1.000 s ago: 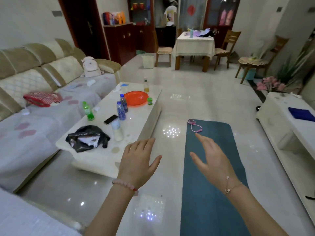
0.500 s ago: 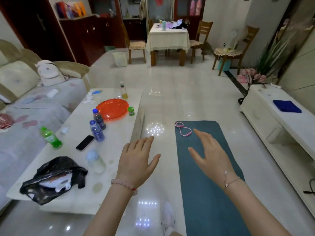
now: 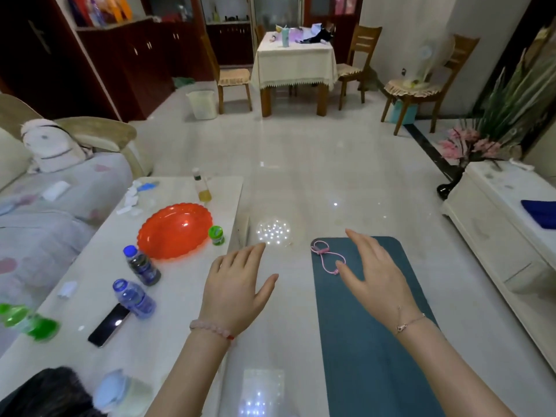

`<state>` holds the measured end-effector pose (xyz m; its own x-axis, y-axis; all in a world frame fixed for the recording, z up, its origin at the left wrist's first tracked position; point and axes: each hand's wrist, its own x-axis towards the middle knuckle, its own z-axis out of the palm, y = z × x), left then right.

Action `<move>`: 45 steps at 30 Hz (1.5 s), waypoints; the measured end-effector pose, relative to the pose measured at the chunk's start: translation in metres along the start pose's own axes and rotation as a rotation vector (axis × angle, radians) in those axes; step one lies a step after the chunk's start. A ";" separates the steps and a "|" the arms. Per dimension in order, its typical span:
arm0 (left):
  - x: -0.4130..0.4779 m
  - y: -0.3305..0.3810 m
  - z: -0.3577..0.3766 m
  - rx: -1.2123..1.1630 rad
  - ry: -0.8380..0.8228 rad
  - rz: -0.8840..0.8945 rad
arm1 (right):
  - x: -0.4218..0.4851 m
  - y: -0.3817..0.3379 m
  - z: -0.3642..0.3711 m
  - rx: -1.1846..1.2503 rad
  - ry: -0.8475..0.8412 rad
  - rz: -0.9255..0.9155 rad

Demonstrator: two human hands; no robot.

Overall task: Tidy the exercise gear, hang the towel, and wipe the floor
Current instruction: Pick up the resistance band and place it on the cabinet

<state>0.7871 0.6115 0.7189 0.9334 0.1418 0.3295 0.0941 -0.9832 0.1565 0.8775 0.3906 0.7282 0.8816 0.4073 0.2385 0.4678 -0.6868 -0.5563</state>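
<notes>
Mat [image 3: 370, 341], teal, lies flat on the floor [image 3: 316, 176], long axis running away from the person, between the coffee table [image 3: 168, 311] on the left and the white cabinet [image 3: 493, 224] on the right. A pink cord [image 3: 326, 257], looped and knotted, sits on the mat's far left corner. Right hand [image 3: 376, 272] hovers over that end of the mat, fingers spread and straight, nothing in it; its thumb lines up with the cord's near end, contact not determinable. Left hand [image 3: 234, 284] is likewise spread and empty, above bare floor between table and mat. Likely step: gather the gear, cord first. Advice: pinch the cord at its knot so the loops lift together, and set it aside before rolling, or it gets wound into the mat. Roll with both hands, edges square. A blue towel [image 3: 541, 212] waits on the cabinet, well apart. Bottles, a red dish [image 3: 174, 231] and a phone [image 3: 109, 325] stand on the table.
</notes>
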 end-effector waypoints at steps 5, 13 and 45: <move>0.085 -0.004 0.030 0.009 -0.012 0.075 | 0.068 0.033 0.006 -0.011 0.007 0.063; 0.240 -0.027 0.109 -0.040 -0.072 0.212 | 0.179 0.098 0.033 -0.078 0.031 0.219; 0.637 -0.052 0.460 -0.204 -0.486 0.433 | 0.516 0.355 0.206 -0.002 -0.096 0.715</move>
<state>1.5365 0.7001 0.4925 0.9261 -0.3744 -0.0465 -0.3457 -0.8914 0.2931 1.4858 0.4812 0.4903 0.9628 -0.0912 -0.2545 -0.2214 -0.8061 -0.5488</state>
